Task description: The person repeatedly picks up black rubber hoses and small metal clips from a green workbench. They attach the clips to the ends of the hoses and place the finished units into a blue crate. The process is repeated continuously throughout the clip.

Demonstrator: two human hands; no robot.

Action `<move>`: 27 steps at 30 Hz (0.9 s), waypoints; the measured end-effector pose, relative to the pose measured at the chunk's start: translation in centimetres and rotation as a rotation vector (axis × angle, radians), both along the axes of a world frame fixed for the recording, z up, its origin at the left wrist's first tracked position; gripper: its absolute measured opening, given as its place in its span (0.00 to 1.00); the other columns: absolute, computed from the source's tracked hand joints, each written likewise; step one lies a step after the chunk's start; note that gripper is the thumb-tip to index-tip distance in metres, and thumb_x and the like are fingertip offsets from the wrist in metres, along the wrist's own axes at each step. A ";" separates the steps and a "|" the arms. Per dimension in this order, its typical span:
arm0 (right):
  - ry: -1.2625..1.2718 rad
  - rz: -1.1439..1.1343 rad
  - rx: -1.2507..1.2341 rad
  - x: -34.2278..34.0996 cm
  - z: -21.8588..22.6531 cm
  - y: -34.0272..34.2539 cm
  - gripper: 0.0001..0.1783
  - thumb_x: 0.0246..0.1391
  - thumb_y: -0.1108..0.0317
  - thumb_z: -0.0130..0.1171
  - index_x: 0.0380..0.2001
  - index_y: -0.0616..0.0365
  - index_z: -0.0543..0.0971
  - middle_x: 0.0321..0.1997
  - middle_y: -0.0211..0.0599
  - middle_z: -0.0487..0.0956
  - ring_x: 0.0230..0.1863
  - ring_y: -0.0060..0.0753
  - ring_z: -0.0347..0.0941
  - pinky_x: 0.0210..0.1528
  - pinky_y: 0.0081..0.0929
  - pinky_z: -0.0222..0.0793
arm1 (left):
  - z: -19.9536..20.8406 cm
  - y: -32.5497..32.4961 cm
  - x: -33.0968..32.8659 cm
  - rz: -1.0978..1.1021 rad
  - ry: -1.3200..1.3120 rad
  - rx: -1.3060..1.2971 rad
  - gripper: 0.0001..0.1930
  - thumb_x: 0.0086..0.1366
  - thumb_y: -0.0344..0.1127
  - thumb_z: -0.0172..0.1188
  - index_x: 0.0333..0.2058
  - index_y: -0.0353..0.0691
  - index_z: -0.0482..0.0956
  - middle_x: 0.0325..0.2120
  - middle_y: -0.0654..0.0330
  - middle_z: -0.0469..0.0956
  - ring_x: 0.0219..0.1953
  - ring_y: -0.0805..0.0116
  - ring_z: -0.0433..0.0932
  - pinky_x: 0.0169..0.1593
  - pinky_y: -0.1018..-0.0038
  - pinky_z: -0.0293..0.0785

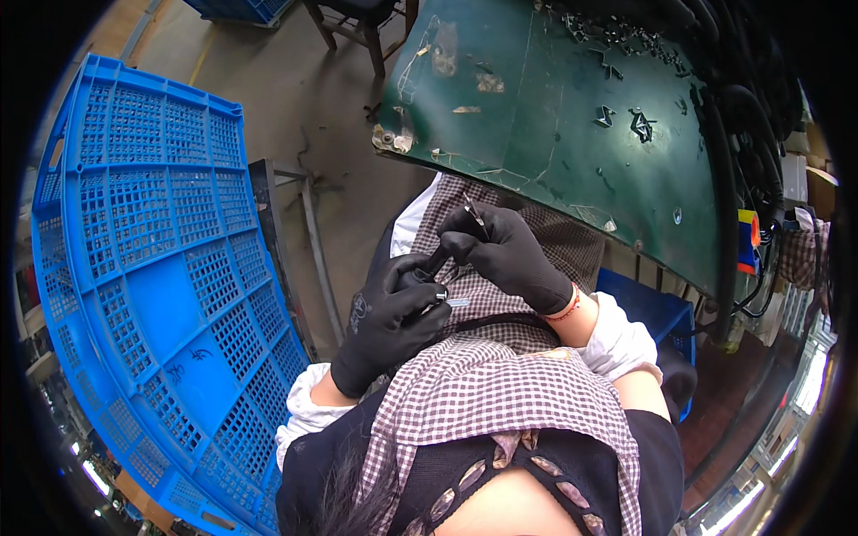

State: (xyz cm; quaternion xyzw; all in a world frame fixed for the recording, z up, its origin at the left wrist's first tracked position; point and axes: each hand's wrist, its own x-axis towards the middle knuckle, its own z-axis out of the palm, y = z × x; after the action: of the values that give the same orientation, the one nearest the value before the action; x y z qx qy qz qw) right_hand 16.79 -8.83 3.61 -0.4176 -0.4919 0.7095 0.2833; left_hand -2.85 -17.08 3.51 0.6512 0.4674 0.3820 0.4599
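Note:
Both my hands wear black gloves and meet in front of my checked apron (509, 375). My left hand (389, 317) is closed, and a small silvery, partly clear piece (457, 303) sticks out between its fingers. My right hand (514, 256) is closed around a slim metal-tipped tool (474, 211), whose tip points up and away from me. The tool's exact kind cannot be made out. A short black part (435, 261) spans the gap between the two hands; against the dark gloves its outline is hard to separate.
A green worktable (518, 116) stands ahead to the right, with small dark metal clips (642, 125) scattered on it and thick black tubing (719, 170) along its right side. Tall blue plastic crates (161, 286) are at my left beside a metal frame (313, 241). A stool (371, 40) stands beyond.

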 end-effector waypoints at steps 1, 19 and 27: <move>0.087 -0.008 -0.035 0.0 -0.3 -0.1 0.09 0.58 0.66 0.62 0.34 0.61 0.75 0.27 0.23 0.73 0.28 0.13 0.64 0.31 0.20 0.65 | 0.0 -0.1 0.1 0.027 -0.001 0.001 0.16 0.51 0.30 0.71 0.39 0.36 0.81 0.47 0.47 0.74 0.42 0.59 0.79 0.44 0.67 0.75; -0.418 0.360 -0.076 2.4 2.6 -0.8 0.15 0.55 0.62 0.63 0.31 0.66 0.80 0.21 0.35 0.77 0.24 0.17 0.67 0.28 0.25 0.64 | -0.2 0.6 3.2 0.151 0.375 0.391 0.16 0.49 0.35 0.70 0.39 0.44 0.82 0.43 0.52 0.77 0.36 0.57 0.80 0.37 0.66 0.77; -0.329 0.255 0.300 4.5 3.5 0.6 0.20 0.53 0.58 0.67 0.23 0.63 0.73 0.16 0.37 0.68 0.19 0.24 0.61 0.23 0.30 0.59 | 0.1 -0.3 3.6 0.228 0.164 0.113 0.29 0.52 0.34 0.72 0.51 0.30 0.73 0.40 0.49 0.78 0.26 0.63 0.80 0.30 0.69 0.77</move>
State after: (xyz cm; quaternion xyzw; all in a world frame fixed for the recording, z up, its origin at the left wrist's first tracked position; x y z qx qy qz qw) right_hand 21.28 -8.23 7.10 -0.4154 -0.6799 0.5810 0.1663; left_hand 0.72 -17.37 3.66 0.6478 0.5522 0.4029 0.3364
